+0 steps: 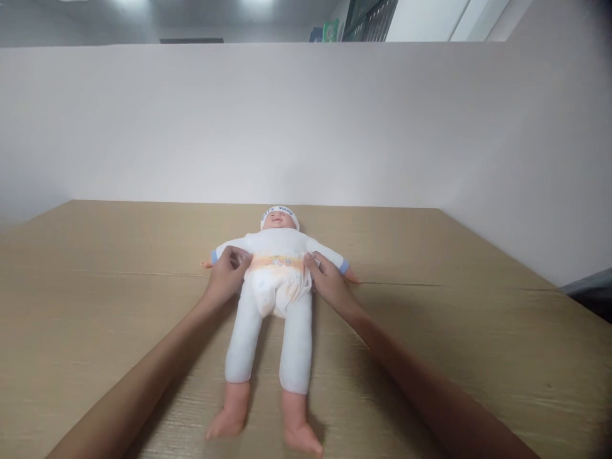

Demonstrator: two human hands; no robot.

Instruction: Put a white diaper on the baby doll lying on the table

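Note:
A baby doll (297,347) in a white suit with blue cuffs and a white printed headband lies face up, feet toward me. Around its hips is a white diaper (275,287) with an orange patterned waistband. My left hand (229,271) is closed at the waistband's left end, thumb and fingers pinching its edge. At the opposite end, my right hand (327,275) pinches the other side of the diaper, with the thumb near the band. The fingertips of both hands are partly hidden. The doll's arms stretch out sideways beyond my hands.
The doll rests on a wooden table (119,319) with a thin seam running across it. A pale partition wall (239,127) rises behind the table and along the right. A dark object (593,293) shows past the right edge.

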